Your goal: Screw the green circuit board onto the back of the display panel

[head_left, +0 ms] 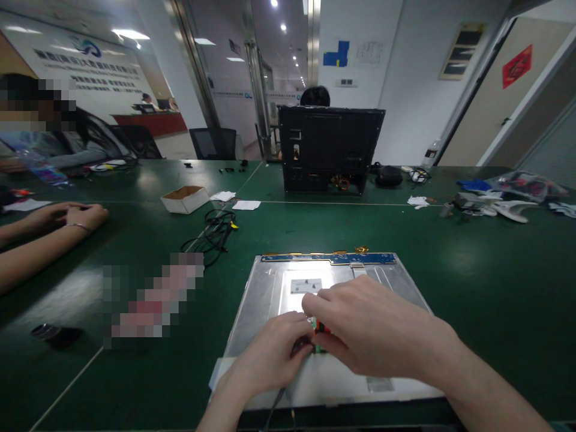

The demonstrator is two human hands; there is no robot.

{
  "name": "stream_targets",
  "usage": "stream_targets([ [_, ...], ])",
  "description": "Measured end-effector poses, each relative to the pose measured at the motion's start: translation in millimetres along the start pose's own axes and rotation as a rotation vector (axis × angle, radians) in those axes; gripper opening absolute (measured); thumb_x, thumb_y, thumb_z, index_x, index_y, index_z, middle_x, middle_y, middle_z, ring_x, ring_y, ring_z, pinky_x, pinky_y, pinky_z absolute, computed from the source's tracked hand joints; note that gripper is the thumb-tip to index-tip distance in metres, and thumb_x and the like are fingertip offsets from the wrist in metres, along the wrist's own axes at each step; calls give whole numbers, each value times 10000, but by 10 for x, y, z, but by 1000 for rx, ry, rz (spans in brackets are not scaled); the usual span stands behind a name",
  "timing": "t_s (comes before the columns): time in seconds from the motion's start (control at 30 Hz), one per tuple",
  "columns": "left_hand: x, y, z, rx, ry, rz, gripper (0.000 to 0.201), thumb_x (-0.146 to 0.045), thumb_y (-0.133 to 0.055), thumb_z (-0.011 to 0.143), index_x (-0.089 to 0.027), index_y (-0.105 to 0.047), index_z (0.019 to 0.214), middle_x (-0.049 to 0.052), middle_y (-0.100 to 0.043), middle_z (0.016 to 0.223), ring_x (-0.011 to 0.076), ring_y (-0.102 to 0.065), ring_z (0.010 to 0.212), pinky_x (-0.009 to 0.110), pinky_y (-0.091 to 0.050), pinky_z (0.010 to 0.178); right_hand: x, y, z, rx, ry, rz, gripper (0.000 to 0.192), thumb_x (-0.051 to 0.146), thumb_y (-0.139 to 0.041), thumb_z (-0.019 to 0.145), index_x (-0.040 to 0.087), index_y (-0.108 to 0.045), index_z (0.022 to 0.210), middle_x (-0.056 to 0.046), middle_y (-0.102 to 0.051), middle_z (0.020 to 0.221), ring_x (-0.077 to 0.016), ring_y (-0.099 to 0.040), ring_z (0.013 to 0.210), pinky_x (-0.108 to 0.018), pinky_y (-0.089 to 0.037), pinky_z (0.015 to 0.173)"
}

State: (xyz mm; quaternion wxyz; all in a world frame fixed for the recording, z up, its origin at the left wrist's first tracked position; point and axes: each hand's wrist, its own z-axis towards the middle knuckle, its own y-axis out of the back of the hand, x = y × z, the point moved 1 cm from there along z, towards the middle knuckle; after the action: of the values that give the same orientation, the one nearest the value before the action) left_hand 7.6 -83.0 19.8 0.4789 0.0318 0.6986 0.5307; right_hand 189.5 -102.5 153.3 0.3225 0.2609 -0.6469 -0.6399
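Note:
A flat silver display panel [256,300] lies face down on the green table, with a blue circuit strip [310,259] along its far edge. Over its middle, my right hand [360,324] is closed with a small red and black thing [321,327] in its fingers. My left hand [279,345] is closed beside it, fingertips at a small green circuit board [319,348]. Something dark shows between the left fingers. From under that hand a thin dark cable [273,405] runs toward the table's near edge. My hands hide most of the board.
A black monitor housing [330,150] stands upright at the back. Left of the panel lie coiled black cables [216,234] and an open white box [184,199]. Another person's hands [85,217] rest at far left. Plastic bags and parts [495,201] sit at right.

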Motion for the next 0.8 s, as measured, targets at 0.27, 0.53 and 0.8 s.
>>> stream_targets([
  [0.27,-20,11,-4,13,6,-6,107,-126,-557,799,-190,-632,841,34,-659,880,207,-594,824,294,-450,743,-5,-18,-25,-9,5,4,73,249,-554,883,191,-537,923,-27,-671,792,-173,-587,609,-308,-211,487],
  [0.53,-12,22,-1,30,11,-1,126,-148,-557,841,-195,-665,886,42,-673,900,217,-611,856,299,-481,777,-7,4,-5,13,8,-6,86,196,-569,843,192,-526,918,-15,-654,754,-164,-575,583,-299,-219,468],
  [0.8,-17,7,-1,5,15,16,102,-127,-549,810,-184,-634,810,37,-659,855,210,-603,813,291,-460,731,-2,-32,-13,-8,-20,-23,74,244,-551,909,189,-537,957,-20,-668,728,-176,-602,581,-309,-189,466],
])
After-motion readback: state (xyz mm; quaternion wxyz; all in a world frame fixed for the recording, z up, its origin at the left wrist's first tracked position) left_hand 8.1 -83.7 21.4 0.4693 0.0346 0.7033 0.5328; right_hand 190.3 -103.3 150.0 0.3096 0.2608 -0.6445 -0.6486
